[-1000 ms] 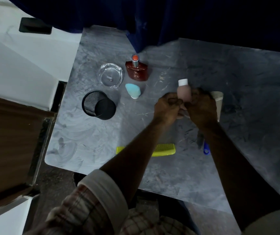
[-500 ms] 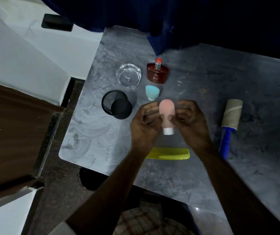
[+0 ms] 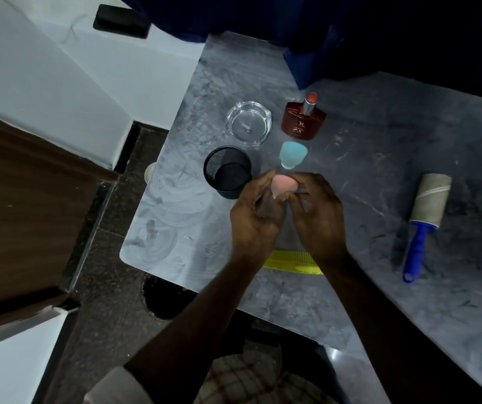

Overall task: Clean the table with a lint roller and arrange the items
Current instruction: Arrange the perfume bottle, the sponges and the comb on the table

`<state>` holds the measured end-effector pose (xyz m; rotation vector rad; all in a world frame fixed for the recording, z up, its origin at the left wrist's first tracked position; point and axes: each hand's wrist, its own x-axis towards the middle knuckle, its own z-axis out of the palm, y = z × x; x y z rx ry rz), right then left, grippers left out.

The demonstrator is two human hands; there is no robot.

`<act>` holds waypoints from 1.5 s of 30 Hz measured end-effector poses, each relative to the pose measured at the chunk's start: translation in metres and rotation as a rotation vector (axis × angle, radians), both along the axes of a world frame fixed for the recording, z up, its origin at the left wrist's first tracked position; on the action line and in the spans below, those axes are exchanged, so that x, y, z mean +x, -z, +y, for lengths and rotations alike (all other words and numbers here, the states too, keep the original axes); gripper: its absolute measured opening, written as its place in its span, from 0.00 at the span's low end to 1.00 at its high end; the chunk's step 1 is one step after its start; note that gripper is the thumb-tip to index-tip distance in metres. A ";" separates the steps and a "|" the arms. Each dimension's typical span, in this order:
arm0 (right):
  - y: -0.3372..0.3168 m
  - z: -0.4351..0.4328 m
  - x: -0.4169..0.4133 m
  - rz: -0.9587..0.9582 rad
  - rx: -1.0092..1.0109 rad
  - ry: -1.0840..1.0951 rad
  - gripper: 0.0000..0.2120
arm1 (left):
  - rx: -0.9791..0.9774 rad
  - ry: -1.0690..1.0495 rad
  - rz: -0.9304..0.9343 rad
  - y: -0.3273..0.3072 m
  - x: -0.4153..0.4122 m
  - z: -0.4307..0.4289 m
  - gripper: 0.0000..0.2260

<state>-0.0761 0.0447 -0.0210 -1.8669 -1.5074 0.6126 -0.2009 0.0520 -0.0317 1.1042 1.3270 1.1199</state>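
Both hands meet over the grey marble table (image 3: 379,158). My left hand (image 3: 253,220) and my right hand (image 3: 318,212) hold a small pink bottle (image 3: 371,185) between their fingertips; only its rounded end shows, its cap hidden by the fingers. It hovers just right of a black mesh cup (image 3: 228,171) and below a light blue bottle (image 3: 292,154). A lint roller (image 3: 425,218) with a blue handle lies on the table to the right, apart from both hands. A yellow comb (image 3: 292,261) lies under my wrists, partly covered.
A clear glass ashtray (image 3: 249,123) and a dark red perfume bottle (image 3: 304,119) stand behind the cup. Dark blue cloth (image 3: 307,62) hangs over the table's far edge. The table's left edge drops to a dark floor beside a wooden panel (image 3: 30,205).
The pink bottle was turned over from cap-up to cap-down and carried left and closer to the mesh cup. Both hands moved with it; the lint roller lies uncovered on the right.
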 end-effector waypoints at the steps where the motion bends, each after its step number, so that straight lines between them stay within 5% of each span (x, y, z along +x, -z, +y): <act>1: 0.001 0.000 -0.001 -0.009 0.000 -0.005 0.13 | -0.008 0.003 0.014 0.002 -0.001 0.001 0.20; 45: -0.001 -0.009 0.000 0.023 -0.053 0.021 0.21 | 0.040 -0.004 0.036 -0.001 -0.005 -0.006 0.26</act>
